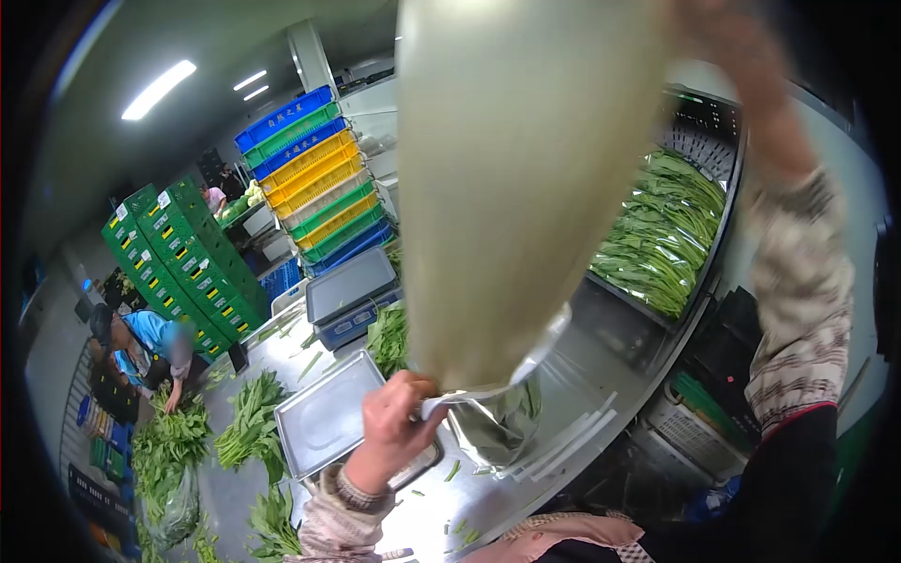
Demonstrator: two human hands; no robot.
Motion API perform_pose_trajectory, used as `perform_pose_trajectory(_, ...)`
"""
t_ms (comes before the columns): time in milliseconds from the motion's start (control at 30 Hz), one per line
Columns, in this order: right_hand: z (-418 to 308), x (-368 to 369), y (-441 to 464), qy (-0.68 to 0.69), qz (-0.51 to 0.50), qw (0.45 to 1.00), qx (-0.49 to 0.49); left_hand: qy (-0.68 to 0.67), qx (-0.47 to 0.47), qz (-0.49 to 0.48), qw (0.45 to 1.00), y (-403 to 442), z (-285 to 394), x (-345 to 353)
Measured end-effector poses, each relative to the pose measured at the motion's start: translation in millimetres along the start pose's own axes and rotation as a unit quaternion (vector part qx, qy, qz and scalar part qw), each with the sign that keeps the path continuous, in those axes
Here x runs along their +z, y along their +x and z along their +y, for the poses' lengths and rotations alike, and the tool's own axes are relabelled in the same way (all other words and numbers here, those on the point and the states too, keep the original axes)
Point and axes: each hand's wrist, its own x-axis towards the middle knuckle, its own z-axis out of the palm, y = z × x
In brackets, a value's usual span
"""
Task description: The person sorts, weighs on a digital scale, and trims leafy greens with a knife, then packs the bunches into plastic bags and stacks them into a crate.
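My left hand (399,418) is closed in a pinch on the rim of a clear, shiny plastic bag (495,427), low over the metal table. A large translucent whitish plastic sheet (526,188), curved and blurred, rises from the bag's mouth and narrows toward it. Whether its lower end sits inside the bag I cannot tell. My right hand (737,56) is raised at the sheet's upper right edge. Motion smears its fingers, so its grip is unclear. Left of my left hand lies a shallow metal tray (328,413).
Leafy greens (253,422) lie in bunches on the metal table (221,507). A black crate (699,141) at right holds bagged greens (657,235). Stacked coloured crates (314,178) and green crates (188,267) stand behind. A co-worker (155,347) in blue handles greens at left.
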Motion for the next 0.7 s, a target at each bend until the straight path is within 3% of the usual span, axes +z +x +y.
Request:
perform_pose_trajectory(100,7,-43,10,-0.081,0.066,0.991,-0.086,-0.049,-0.039,-0.022,0.998,4,0,-10)
perform_pose_trajectory(200,-11,-22,-19,-0.062,0.006,0.981,-0.186,-0.073,-0.041,0.003,0.996,5,-4,-10)
perform_pose_trajectory(300,-18,41,-75,0.05,-0.175,0.957,-0.226,-0.109,-0.059,0.009,0.992,-1,-6,-7)
perform_pose_trajectory(400,7,89,-140,0.207,-0.45,0.867,-0.051,-0.092,-0.057,-0.004,0.994,9,-3,-15)
perform_pose_trajectory(467,12,73,-144,0.254,-0.273,0.927,-0.037,-0.08,-0.105,0.031,0.991,0,-14,-12)
perform_pose_trajectory(500,24,86,-159,0.261,-0.308,0.915,-0.021,-0.075,-0.133,0.043,0.987,-8,-22,-8)
perform_pose_trajectory(567,39,128,-200,0.295,-0.382,0.876,0.02,0.013,-0.211,-0.027,0.977,-10,-52,16)
perform_pose_trajectory(633,52,130,-166,0.229,-0.315,0.919,0.056,0.04,-0.208,0.028,0.977,16,-78,10)
perform_pose_trajectory(667,58,117,-145,0.24,-0.241,0.94,0.029,0.052,-0.162,0.074,0.983,42,-55,-3)
perform_pose_trajectory(700,51,97,-129,0.239,-0.183,0.953,0.033,-0.002,-0.181,0.121,0.976,50,-43,-13)
